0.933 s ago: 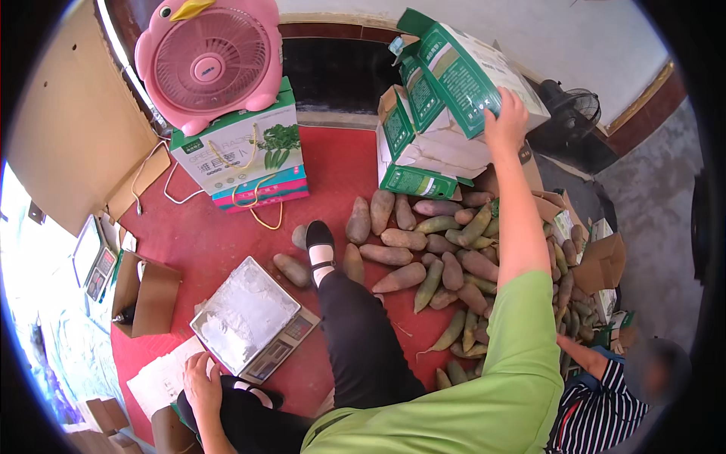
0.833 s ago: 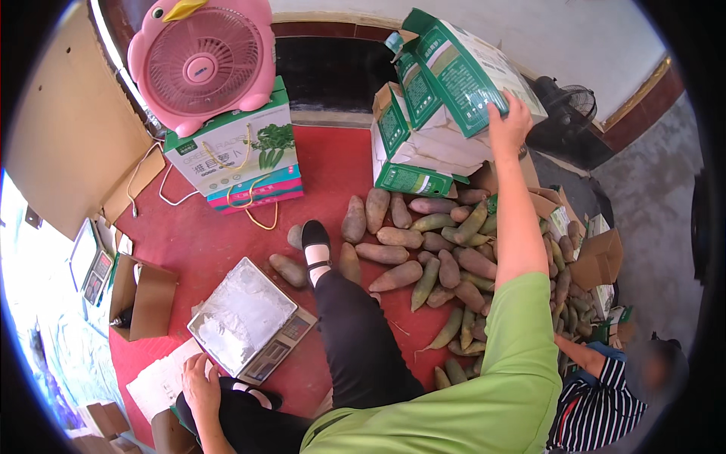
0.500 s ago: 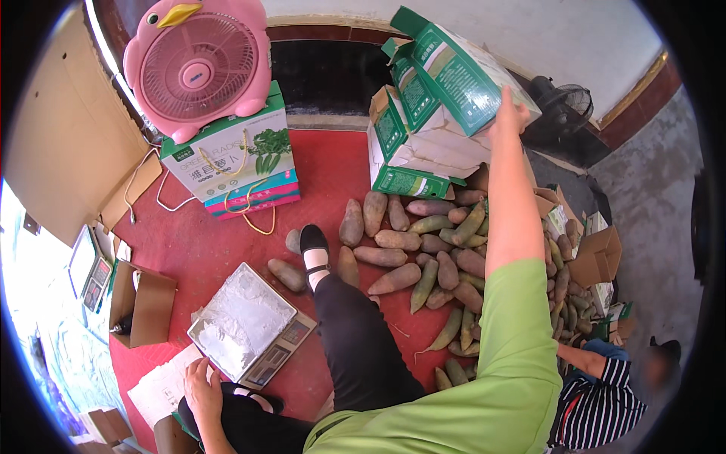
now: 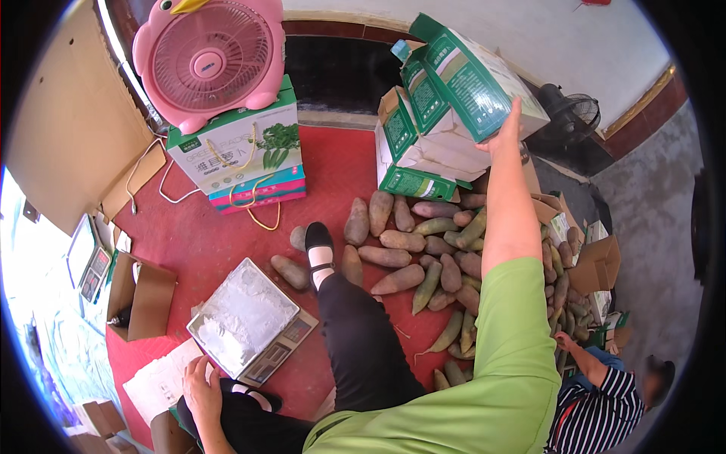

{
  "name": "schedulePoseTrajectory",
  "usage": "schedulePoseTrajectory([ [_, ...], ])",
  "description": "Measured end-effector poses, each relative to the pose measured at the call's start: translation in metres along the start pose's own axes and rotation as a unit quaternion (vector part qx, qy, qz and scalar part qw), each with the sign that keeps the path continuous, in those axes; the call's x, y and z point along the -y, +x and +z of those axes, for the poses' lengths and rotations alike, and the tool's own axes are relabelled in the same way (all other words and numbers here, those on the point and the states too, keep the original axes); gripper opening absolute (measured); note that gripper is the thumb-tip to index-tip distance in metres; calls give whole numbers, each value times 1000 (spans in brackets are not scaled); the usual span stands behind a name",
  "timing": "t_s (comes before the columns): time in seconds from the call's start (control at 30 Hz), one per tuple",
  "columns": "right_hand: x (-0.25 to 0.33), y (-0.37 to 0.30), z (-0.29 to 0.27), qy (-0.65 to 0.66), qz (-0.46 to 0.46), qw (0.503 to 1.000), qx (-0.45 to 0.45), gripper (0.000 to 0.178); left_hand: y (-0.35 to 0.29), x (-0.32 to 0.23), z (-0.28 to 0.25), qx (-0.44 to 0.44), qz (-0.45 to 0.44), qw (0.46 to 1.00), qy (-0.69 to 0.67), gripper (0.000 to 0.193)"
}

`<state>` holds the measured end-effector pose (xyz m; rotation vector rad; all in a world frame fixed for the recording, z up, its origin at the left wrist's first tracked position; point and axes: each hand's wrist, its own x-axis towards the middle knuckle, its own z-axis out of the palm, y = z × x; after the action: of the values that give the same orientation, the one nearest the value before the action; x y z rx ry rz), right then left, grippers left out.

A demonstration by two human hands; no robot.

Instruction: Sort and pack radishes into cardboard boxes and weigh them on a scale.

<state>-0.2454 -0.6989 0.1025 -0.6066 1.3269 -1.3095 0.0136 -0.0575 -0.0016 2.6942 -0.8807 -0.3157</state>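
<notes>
My right arm reaches far forward. My right hand (image 4: 505, 130) grips the lower corner of a green and white carton (image 4: 475, 89), which sits tilted against other cartons of the same kind (image 4: 423, 140). Its fingers are partly hidden by the carton. My left hand (image 4: 202, 391) rests on my left knee, fingers lightly bent and apart, with nothing in it. Just ahead of it is a digital scale (image 4: 243, 321) with a whitish, worn top plate. Several long radishes (image 4: 398, 279), earthy brown and green, lie on the red floor covering (image 4: 333, 170) between my foot and the cartons.
A pink bird-shaped fan (image 4: 210, 64) stands on gift boxes (image 4: 240, 155) at the far left. An open brown box (image 4: 151, 303) and another scale (image 4: 91, 265) stand left. A black fan (image 4: 567, 117) is behind the cartons. At right, a co-worker in stripes (image 4: 597, 408) reaches toward more radishes.
My view has shifted slightly, moving the scene a little. My right hand has come slightly lower, still on the carton. The co-worker's arm has risen. My left hand stays put.
</notes>
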Motion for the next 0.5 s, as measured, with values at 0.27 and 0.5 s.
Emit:
schedulePoseTrajectory([
  [0.27, -27, 15, -39, 83, -59, 988, 120, 87, -5, 4, -1, -9, 11, 1000, -1, 30],
  [0.5, -64, -94, -122, 89, -86, 974, 189, 71, -12, 14, -3, -42, 31, 997, -52, 29],
])
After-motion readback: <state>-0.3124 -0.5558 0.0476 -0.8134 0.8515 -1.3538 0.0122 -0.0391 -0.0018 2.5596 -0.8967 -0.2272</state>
